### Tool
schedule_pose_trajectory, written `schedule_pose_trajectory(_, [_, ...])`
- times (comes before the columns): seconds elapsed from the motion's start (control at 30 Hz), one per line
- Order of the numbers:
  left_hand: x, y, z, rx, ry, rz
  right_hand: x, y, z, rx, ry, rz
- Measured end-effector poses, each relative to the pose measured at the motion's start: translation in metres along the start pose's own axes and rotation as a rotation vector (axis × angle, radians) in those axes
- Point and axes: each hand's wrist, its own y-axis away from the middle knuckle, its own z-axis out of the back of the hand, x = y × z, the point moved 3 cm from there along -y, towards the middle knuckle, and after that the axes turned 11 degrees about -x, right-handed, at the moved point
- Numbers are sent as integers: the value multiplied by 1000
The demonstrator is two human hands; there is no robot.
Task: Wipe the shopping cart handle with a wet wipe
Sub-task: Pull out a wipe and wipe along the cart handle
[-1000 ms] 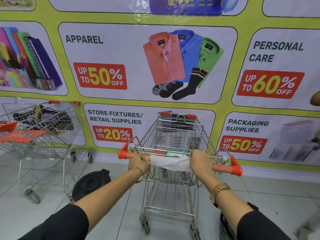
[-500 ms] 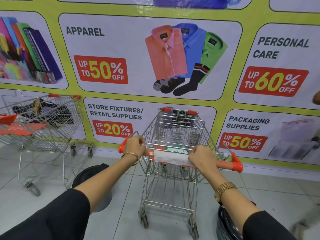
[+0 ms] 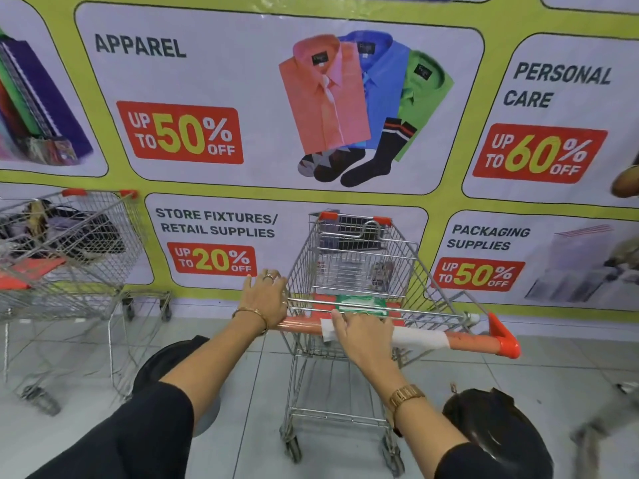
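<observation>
The shopping cart stands in front of me, its orange handle (image 3: 473, 342) running left to right. A white wet wipe (image 3: 420, 337) lies stretched along the middle of the handle. My right hand (image 3: 361, 331) presses down on the wipe's left part, fingers draped over the bar. My left hand (image 3: 264, 300) rests with its palm on the left end of the handle, fingers stretched forward and apart. A green wipes pack (image 3: 359, 302) lies in the cart's child seat just behind the handle.
A second wire cart (image 3: 69, 257) with bags in it stands at the left. Two black round bins sit on the tiled floor, one at lower left (image 3: 166, 361) and one at lower right (image 3: 498, 433). A printed sale banner (image 3: 214, 63) covers the wall close behind the cart.
My right hand has slid left along the handle over the wipe, which now lies stretched out to its right. My left hand's fingers have loosened from their grip on the handle's end.
</observation>
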Motion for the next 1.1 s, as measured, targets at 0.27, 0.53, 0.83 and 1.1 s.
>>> schedule_pose_trajectory(0.27, [18,-4,-23,116,128,42,64,7,-14,-144,-2,174])
schedule_pose_trajectory(0.53, [21,-3,-22,98,177,21,20,20,-9,-307,36,24])
schedule_pose_trajectory(0.83, [26,-5,-24,89,165,16,55,10,-20,-133,-28,74])
schedule_pose_trajectory(1.1, [14,0,-22,92,200,52,51,9,-21,-126,-23,-137])
